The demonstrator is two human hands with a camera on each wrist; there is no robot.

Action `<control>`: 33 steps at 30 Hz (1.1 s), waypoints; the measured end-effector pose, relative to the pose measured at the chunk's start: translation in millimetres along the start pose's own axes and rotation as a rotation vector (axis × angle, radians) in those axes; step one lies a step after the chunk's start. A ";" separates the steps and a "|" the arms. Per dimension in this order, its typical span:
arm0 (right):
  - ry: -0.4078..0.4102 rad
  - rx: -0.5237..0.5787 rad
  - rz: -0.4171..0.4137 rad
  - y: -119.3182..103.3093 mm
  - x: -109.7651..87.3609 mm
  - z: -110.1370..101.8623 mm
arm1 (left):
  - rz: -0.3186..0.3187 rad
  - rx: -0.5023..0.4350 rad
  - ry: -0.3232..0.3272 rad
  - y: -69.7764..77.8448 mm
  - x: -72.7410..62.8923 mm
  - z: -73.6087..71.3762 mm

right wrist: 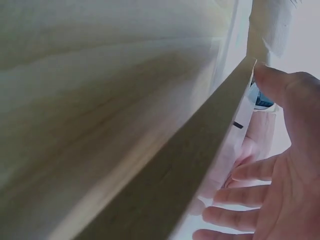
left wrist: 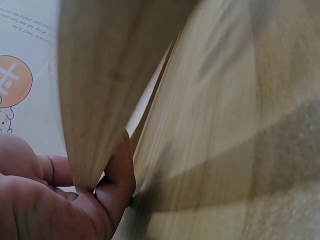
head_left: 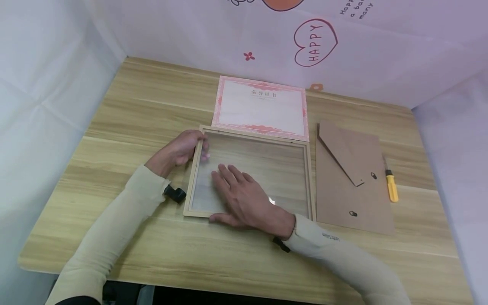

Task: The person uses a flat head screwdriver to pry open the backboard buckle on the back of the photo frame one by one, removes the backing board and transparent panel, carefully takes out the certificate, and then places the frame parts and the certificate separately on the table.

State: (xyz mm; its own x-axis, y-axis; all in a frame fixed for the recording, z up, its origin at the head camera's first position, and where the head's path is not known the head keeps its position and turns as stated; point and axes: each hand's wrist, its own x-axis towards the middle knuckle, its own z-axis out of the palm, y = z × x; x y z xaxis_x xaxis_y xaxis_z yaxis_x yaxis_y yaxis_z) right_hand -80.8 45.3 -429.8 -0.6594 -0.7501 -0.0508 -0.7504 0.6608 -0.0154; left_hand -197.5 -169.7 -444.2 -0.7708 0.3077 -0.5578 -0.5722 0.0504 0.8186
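A light wooden picture frame (head_left: 310,182) with a clear pane (head_left: 270,169) lies before me at the middle of the table. My left hand (head_left: 184,146) grips its left rail near the far corner. In the left wrist view, the fingers curl around the wooden rail (left wrist: 112,80), which stands above the tabletop. My right hand (head_left: 244,199) is stretched out over the pane, its thumb by the near rail. The right wrist view has the right hand (right wrist: 280,200) with straight fingers, and its thumb at the end of the rail (right wrist: 190,155).
Behind the frame lies a pink-bordered certificate (head_left: 263,108). To the right is a brown backing board (head_left: 343,207) with a stand leg (head_left: 337,146) and small dark clips. A yellow-handled screwdriver (head_left: 392,188) lies beyond it. Printed white cloth (head_left: 190,38) hangs along the table's back edge.
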 end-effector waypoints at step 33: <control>0.529 -0.344 -0.084 -40.7 -16.1 -14.5 | 0.036 0.217 0.025 -0.9 -3.2 3.8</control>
State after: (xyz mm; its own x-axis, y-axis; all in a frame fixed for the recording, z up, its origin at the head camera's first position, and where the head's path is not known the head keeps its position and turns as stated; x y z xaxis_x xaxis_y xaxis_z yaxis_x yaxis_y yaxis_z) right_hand -40.3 30.1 -413.8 -0.4645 -0.7697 0.4379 -0.7145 0.6179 0.3282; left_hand -193.4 -167.1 -442.7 -0.7978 0.2896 -0.5289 -0.4728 0.2440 0.8467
